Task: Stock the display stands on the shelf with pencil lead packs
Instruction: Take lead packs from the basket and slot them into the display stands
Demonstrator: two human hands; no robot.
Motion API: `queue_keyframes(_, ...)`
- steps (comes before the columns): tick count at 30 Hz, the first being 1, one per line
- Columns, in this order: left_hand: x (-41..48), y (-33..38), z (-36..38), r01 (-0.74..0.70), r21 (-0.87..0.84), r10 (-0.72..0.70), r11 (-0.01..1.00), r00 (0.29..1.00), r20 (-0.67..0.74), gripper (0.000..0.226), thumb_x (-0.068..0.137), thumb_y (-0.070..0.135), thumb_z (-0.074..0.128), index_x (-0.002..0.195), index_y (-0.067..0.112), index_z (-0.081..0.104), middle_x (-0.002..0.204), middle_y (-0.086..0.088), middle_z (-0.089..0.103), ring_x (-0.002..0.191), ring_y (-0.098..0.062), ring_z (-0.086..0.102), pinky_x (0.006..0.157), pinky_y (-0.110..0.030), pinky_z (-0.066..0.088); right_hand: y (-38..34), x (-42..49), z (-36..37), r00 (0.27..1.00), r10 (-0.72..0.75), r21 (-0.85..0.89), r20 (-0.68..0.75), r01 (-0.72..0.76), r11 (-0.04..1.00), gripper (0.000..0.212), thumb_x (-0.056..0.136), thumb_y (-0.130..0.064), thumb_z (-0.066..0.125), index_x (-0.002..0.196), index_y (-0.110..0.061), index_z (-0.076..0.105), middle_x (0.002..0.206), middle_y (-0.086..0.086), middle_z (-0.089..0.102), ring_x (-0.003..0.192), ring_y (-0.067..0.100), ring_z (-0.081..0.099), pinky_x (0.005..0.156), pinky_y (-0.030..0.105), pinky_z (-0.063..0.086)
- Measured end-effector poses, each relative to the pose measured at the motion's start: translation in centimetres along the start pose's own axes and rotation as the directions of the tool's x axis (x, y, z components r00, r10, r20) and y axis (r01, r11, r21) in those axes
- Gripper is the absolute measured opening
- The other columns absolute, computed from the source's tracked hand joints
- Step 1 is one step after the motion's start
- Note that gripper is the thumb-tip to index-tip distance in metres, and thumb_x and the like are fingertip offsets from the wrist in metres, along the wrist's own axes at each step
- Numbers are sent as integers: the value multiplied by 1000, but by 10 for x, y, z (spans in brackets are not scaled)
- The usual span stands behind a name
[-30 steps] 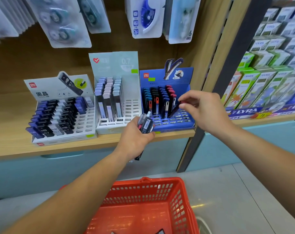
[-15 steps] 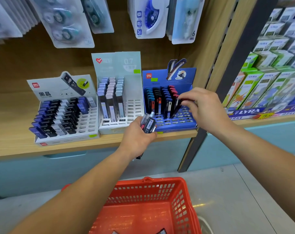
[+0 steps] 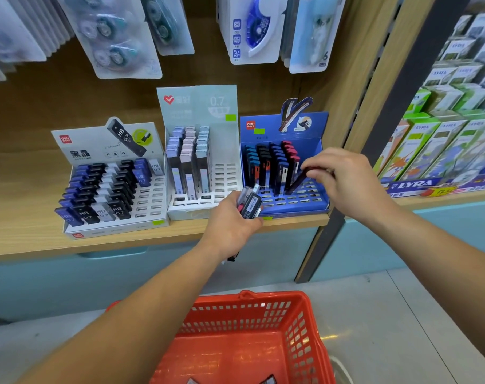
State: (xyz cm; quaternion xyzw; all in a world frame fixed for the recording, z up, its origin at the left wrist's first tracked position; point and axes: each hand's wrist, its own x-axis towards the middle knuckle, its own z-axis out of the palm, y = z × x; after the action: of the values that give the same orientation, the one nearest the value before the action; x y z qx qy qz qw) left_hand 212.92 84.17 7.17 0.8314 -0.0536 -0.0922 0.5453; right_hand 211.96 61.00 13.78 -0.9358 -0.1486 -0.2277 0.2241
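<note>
You are pinching 1 dark red pencil lead pack [image 3: 299, 180] by its top end between the thumb and fingertips of your right hand [image 3: 346, 184]. The pack is tilting, with its lower end reaching down to the slots on the right side of the blue display stand [image 3: 305, 208], just beside the red-capped row. Your left hand [image 3: 230, 225] is curling round a small bundle of spare packs [image 3: 250, 204], hovering in front of the stand at the edge of the wooden shelf [image 3: 27, 239]. These packs are looking light, stiff and slick, so you are probably needing only a gentle pinch on the flat faces near the cap, guiding the base straight down. Squeezing or twisting is risking a cracked case or snapped leads.
</note>
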Motion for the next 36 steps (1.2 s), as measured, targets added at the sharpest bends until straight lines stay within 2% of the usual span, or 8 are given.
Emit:
queue_keyframes(6,0,3,-1,2,24,-2,1000,1000,-4,29,82,14,78,102,26,60,100,-2,74,92,-29,69,83,-50,58,-5,10,14,997,49,-19,-57,-50,999,21,98,-12,62,115,-12,74,100,5,70,90,16,62,84,23,43)
queue_keyframes(9,0,4,-1,0,36,0,999,1000,-7,29,82,15,78,100,27,60,100,-1,74,91,-27,70,83,-48,59,-5,12,23,997,70,-27,30,-69,997,23,99,-10,60,119,-11,72,103,9,69,95,24,64,85,27,45)
queue_keyframes(13,-1,6,-1,12,37,-12,999,1000,-4,29,82,14,79,100,27,60,100,-1,74,91,-28,70,83,-48,59,-4,11,28,994,106,47,-4,-106,993,24,98,-11,62,121,-14,68,107,5,67,93,17,61,90,30,49)
queue_keyframes(19,-1,8,-2,14,40,-14,999,1000,0,28,83,13,78,99,27,59,100,-3,73,90,-29,70,81,-46,60,-2,9,33,995,24,-12,-92,-25,1000,20,97,-6,61,115,-9,69,107,7,61,92,23,64,84,38,54)
queue_keyframes(26,-1,11,-2,24,53,-24,998,1000,-8,28,82,14,77,104,21,60,99,-3,73,88,-27,70,74,-38,58,-2,9,32,1000,21,-86,-9,-22,996,21,101,-9,53,119,-10,64,109,8,59,88,29,63,77,46,55)
queue_keyframes(30,-6,18,-3,29,11,-29,1000,1000,2,26,82,13,76,102,19,61,95,-3,73,82,-26,69,73,-40,59,-7,11,25,992,126,-5,30,-126,992,22,98,-14,61,120,-16,64,108,0,55,88,18,62,86,38,53)
queue_keyframes(34,-33,35,-22,20,-114,-15,993,999,45,21,88,8,75,89,15,55,74,-3,61,60,-13,59,55,-20,50,-36,-1,8,953,304,122,-11,-301,946,32,96,-24,66,127,-25,59,113,-7,48,83,2,64,82,20,47)
queue_keyframes(36,-60,48,-37,27,-165,-15,986,997,73,19,88,7,75,91,9,56,73,-9,61,52,-9,58,51,-17,47,-66,-10,0,920,392,287,11,-378,880,20,94,-25,67,114,-28,65,109,-9,57,82,6,65,76,24,54)
